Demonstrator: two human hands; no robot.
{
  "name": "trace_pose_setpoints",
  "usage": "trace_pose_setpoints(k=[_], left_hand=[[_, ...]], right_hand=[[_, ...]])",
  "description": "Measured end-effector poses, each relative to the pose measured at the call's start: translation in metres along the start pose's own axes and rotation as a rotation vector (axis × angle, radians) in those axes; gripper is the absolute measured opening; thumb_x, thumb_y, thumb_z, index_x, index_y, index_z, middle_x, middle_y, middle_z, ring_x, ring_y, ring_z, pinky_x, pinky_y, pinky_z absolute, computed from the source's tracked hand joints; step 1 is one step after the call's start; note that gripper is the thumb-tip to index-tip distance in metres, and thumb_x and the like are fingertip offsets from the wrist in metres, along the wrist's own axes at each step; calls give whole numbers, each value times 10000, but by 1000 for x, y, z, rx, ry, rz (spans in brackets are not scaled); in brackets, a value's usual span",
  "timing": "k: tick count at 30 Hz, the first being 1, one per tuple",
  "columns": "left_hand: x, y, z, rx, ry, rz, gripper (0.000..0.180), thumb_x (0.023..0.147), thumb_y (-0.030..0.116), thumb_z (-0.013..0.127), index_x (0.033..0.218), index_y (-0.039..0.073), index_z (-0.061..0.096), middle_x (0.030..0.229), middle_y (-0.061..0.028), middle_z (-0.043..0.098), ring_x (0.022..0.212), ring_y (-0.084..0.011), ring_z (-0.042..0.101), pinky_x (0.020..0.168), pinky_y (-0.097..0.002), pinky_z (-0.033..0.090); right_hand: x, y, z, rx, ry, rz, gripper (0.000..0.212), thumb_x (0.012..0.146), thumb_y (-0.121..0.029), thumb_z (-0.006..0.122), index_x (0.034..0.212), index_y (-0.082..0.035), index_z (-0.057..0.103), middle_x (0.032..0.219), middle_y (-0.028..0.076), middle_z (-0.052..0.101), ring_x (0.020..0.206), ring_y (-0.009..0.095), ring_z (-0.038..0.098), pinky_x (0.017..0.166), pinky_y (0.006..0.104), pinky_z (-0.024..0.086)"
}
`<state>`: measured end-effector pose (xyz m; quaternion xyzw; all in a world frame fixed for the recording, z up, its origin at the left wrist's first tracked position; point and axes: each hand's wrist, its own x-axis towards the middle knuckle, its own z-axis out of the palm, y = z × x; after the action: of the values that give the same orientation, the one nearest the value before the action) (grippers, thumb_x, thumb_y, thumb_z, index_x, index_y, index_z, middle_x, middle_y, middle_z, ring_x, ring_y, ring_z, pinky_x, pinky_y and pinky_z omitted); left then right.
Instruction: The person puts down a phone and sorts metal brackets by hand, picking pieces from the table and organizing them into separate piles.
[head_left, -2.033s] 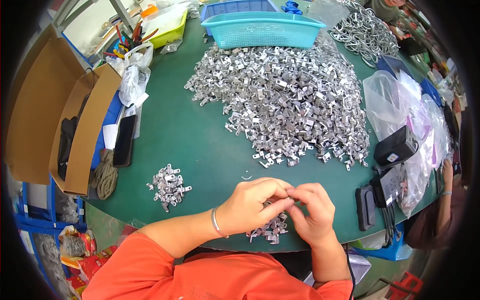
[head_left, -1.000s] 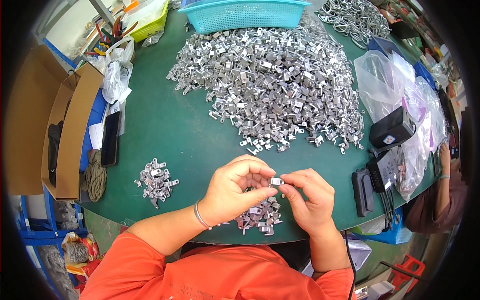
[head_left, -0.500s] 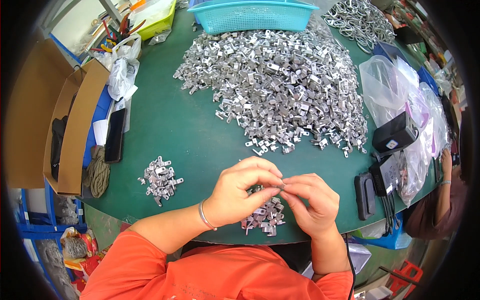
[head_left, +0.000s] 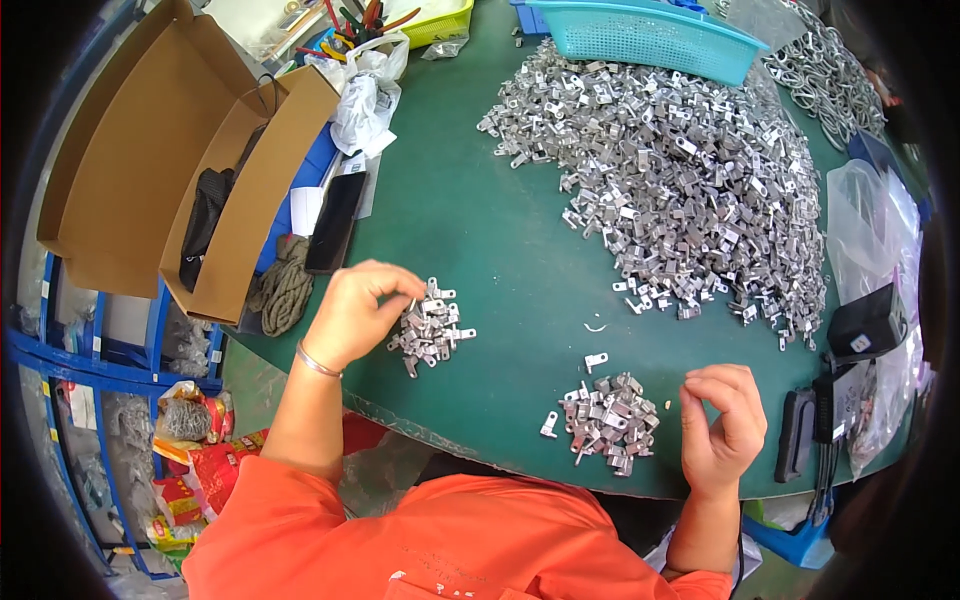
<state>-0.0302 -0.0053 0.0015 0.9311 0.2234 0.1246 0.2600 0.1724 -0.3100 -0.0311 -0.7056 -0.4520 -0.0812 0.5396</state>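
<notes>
My left hand (head_left: 355,312) is at the far edge of the small left pile of metal brackets (head_left: 430,332). Its thumb and fingertips pinch a small silver bracket (head_left: 414,306) there. On the right, my right hand (head_left: 728,425) is held above the table with its fingers curled and the thumb tip close to the index finger. Whatever may be between those tips is too small to make out. A second small pile of brackets (head_left: 610,415) lies between my hands, closer to the right one. Single brackets rest beside it, one (head_left: 596,361) beyond and one (head_left: 549,425) to its left.
A large heap of brackets (head_left: 690,180) covers the far right, with a turquoise basket (head_left: 650,50) behind it. Metal rings (head_left: 830,80) lie farther right. An open cardboard box (head_left: 260,170), phone (head_left: 336,222) and coiled rope (head_left: 284,290) are left. A black box (head_left: 868,322) stands right.
My hands have parted. The left moved left to the small pile; the right moved away from the near pile, which is now uncovered. The whole view has shifted, bringing more of the left side in.
</notes>
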Motion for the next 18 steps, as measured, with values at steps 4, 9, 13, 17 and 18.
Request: trace_pose_setpoints(k=[4, 9, 13, 17, 18], left_hand=[[1, 9, 1, 50, -4, 80, 162, 730, -94, 613, 827, 18, 679, 856, -96, 702, 837, -278, 652, 756, -347, 522], [19, 33, 4, 165, 21, 198, 133, 727, -79, 658, 825, 11, 664, 862, -109, 684, 836, -284, 646, 743, -352, 510], [58, 81, 71, -161, -109, 328, 103, 773, -24, 683, 869, 4, 656, 861, -106, 630, 750, -237, 641, 678, -309, 516], [81, 98, 123, -234, -52, 436, 135, 784, -3, 682, 913, 3, 644, 858, -112, 586, 724, -266, 625, 661, -338, 514], [86, 97, 133, -158, -1, 471, 125, 782, -4, 677, 901, 1, 636, 859, -120, 582, 728, -290, 617, 660, -357, 512]], right_hand=[[-2, 1, -2, -10, 9, 8, 204, 674, 114, 707, 824, -10, 644, 818, 110, 647, 731, 251, 612, 654, 317, 489], [1, 4, 4, 24, 36, 2, 207, 672, 117, 710, 816, -17, 646, 811, 97, 649, 716, 239, 616, 623, 307, 490], [-4, 9, 0, 5, 57, 21, 212, 671, 112, 715, 820, -23, 648, 815, 89, 652, 717, 234, 617, 624, 306, 491], [2, 5, 2, 13, 54, 24, 205, 674, 104, 711, 817, -28, 649, 816, 84, 655, 717, 232, 618, 627, 304, 489], [2, 5, 0, 3, 65, 16, 205, 674, 104, 711, 817, -28, 649, 816, 84, 655, 717, 232, 618, 627, 304, 489]])
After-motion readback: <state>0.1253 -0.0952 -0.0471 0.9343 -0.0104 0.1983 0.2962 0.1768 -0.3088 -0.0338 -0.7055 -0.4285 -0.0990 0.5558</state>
